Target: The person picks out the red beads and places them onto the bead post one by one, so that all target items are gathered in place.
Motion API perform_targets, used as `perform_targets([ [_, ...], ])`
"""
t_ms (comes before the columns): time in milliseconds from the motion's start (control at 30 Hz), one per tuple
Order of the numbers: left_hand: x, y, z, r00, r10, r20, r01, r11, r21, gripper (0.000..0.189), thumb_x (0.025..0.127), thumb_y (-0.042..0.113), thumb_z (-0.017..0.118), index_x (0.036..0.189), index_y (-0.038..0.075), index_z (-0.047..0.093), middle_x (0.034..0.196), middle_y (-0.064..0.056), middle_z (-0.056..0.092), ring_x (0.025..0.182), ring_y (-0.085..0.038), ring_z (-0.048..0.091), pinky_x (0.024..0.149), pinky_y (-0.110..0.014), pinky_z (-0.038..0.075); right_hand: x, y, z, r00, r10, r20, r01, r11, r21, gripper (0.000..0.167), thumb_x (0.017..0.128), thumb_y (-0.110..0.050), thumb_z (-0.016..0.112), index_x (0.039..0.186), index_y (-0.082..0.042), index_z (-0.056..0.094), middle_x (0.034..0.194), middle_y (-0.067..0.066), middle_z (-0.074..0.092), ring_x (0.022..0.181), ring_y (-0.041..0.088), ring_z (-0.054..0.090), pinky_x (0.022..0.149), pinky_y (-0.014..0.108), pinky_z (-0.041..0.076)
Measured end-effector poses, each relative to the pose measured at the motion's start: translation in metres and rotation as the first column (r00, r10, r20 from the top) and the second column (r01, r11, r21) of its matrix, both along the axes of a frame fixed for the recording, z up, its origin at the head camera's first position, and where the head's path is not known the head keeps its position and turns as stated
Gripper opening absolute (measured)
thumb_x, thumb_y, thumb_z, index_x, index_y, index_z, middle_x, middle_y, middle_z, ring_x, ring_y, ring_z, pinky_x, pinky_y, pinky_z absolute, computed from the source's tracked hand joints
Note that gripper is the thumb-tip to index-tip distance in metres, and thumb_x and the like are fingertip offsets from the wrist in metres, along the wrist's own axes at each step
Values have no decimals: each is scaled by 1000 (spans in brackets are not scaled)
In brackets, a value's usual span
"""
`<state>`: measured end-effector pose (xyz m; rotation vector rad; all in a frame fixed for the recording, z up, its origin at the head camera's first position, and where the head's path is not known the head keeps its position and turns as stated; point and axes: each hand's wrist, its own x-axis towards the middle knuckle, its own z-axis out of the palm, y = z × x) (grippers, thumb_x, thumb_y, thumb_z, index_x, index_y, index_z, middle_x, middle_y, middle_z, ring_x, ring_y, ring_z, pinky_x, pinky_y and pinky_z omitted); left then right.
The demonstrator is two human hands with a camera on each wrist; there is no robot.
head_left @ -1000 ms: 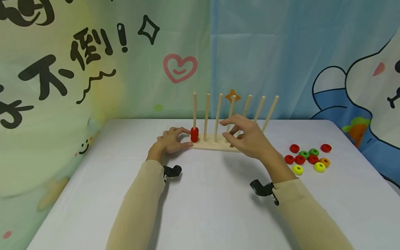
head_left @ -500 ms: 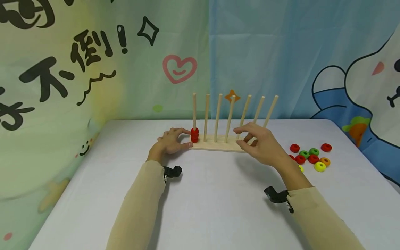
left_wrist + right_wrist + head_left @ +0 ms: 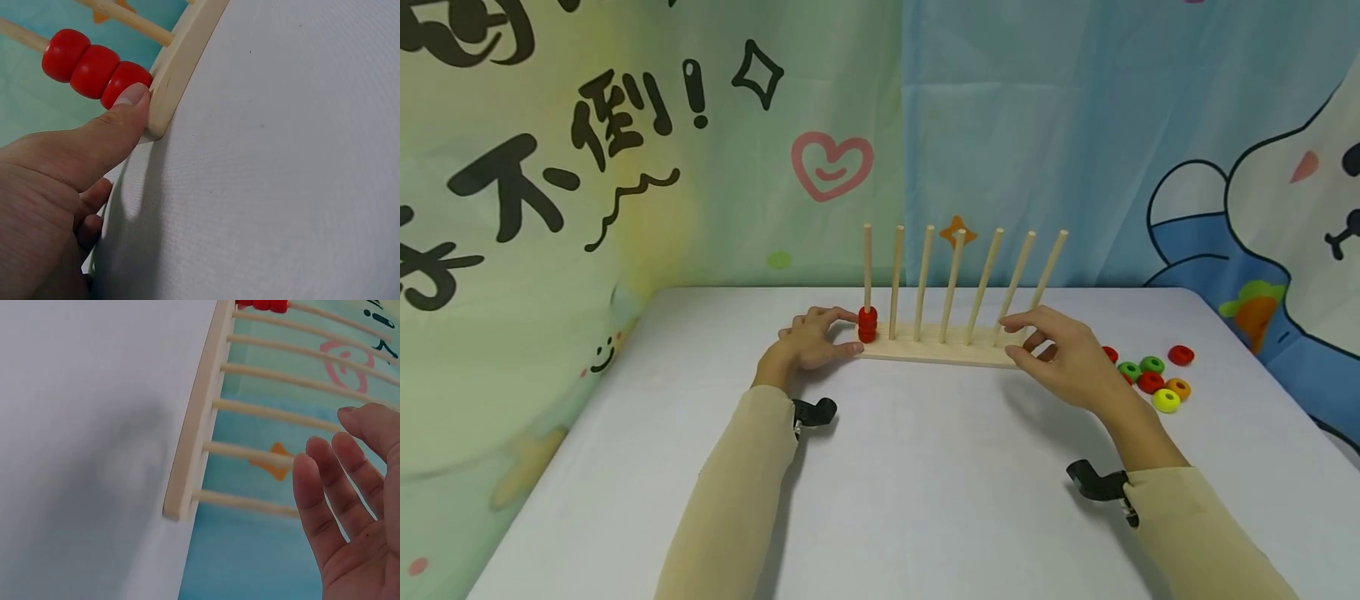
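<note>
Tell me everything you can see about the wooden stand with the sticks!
The stand looks like pale wood, with a flat base and seven round pegs in a row. It stands upright on the white table. Three red beads sit on the leftmost peg; the others are bare. The left hand holds that end.

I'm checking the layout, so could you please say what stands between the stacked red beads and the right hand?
In the head view, beadless wooden pegs rise from the base between red beads and right hand.
</note>
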<state>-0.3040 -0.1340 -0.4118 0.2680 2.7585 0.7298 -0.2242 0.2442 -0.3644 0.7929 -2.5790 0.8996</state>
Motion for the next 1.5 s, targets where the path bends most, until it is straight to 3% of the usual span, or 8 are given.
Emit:
perform_targets([
  [400, 0, -1, -1, 1000, -4, 2, 4, 1000, -5, 59, 86, 63, 63, 139, 42, 48, 157, -7, 27, 137, -38, 26, 103, -58, 26, 8, 25, -3, 994, -109, 10, 109, 994, 24, 36, 88, -9, 74, 121, -18, 66, 116, -4, 65, 81, 12, 64, 68, 28, 55],
  [1100, 0, 0, -2, 1000, 1, -3, -1, 1000, -8, 60, 85, 62, 64, 139, 41, 49, 157, -7, 27, 137, -37, 26, 103, -58, 26, 17, 60, -19, 980, -198, -15, 199, 977, 83, 40, 85, -9, 76, 123, -10, 64, 113, 5, 64, 80, 18, 65, 63, 23, 52],
  [1233, 0, 0, -2, 1000, 1, -2, -1, 1000, -3, 60, 85, 62, 64, 139, 41, 49, 157, -7, 26, 137, -37, 26, 103, -58, 26, 18, 66, -20, 975, -219, -28, 221, 971, 93, 39, 84, -8, 77, 121, -8, 65, 112, 8, 65, 81, 24, 65, 62, 25, 50],
  [1500, 0, -1, 0, 1000, -6, -7, 6, 1000, -1, 61, 85, 63, 65, 139, 42, 48, 157, -7, 26, 138, -38, 25, 103, -58, 25, 19, 76, -18, 948, -301, 101, 289, 950, 120, 42, 86, -10, 75, 126, -7, 62, 120, 13, 60, 94, 36, 63, 62, 16, 48],
])
